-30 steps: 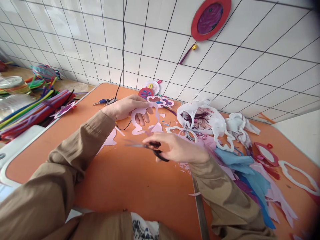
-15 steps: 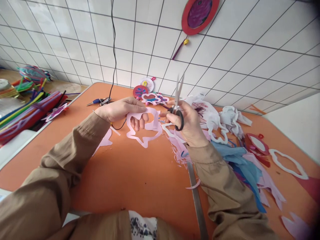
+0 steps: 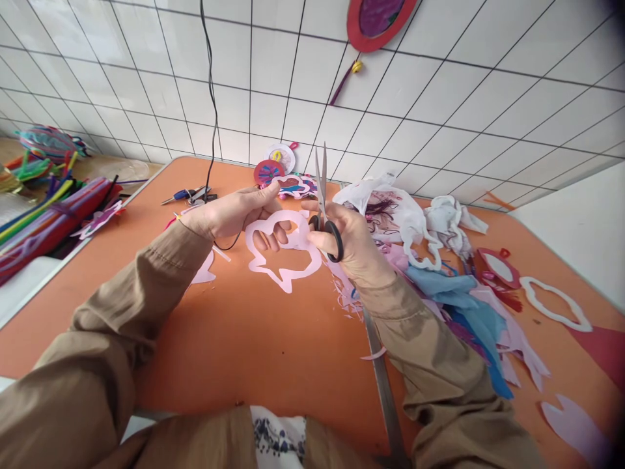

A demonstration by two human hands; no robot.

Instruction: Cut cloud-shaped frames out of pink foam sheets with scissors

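Wavy pink paper ring (image 3: pixel 285 279) sits in front of the left grip (image 3: pixel 239 212) (can't tell if pinched), right grip (image 3: pixel 359 244) clasps black-handled metal scissors (image 3: pixel 322 189), blades up; ring likely light, floppy, tear-prone, best held flat by its widest band.

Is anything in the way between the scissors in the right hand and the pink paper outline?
Nothing visible lies between the scissors, held blades up in the right hand, and the near right edge of the pink paper outline. The left hand's fingers show through its opening, left of that edge.
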